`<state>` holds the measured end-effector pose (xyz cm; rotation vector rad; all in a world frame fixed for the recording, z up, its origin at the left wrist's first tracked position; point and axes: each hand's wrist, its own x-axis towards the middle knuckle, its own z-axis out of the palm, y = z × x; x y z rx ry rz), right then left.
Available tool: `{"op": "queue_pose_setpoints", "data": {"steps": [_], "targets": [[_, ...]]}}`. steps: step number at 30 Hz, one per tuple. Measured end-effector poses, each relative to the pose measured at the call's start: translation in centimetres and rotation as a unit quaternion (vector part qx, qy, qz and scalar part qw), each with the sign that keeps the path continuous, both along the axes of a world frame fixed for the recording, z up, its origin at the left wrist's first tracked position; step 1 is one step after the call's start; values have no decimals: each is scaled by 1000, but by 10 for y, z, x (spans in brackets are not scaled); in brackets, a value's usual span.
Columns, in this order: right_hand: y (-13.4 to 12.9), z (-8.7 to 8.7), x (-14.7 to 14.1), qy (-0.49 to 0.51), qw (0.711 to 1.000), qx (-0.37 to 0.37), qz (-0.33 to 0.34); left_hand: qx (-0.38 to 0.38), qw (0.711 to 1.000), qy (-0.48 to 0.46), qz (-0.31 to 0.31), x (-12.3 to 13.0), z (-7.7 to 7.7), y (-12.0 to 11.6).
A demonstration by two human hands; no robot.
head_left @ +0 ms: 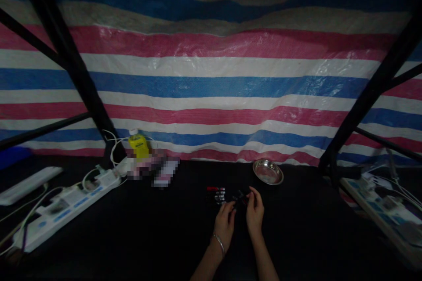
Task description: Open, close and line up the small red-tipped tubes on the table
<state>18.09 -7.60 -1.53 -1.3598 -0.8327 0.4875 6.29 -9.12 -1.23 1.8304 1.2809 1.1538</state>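
My left hand (225, 224), with a silver bangle (218, 244) on its wrist, has its fingers closed at a small dark piece (238, 197). Facing it, my right hand (255, 210) pinches at the other side, where a bit of red shows by the fingertips. The dim light hides what kind of piece this is. Just beyond my left fingertips lie several small metal pieces (219, 196) and a red-handled one (215, 189), side by side on the black tabletop (158, 232).
A round steel dish (268, 171) stands at the back right. Behind on the left are a yellow bottle (139, 145) and a blurred-out flat item (166, 172). Power strips with cables lie at the left (70, 206) and right (379, 210). Black frame bars and a striped sheet (211, 85) enclose the table.
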Motion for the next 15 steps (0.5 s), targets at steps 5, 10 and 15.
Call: {"op": "queue_pose_setpoints", "data": {"steps": [5, 10, 15], "targets": [[-1, 1, -17, 123, 990, 26, 71, 11, 998, -57, -3, -1, 3, 0], [-1, 5, -26, 193, 966, -1, 172, 27, 996, -80, -2, -2, 8, 0], [0, 7, -25, 224, 955, -14, 195, 23, 993, -112, 22, -4, 10, 1]]}}
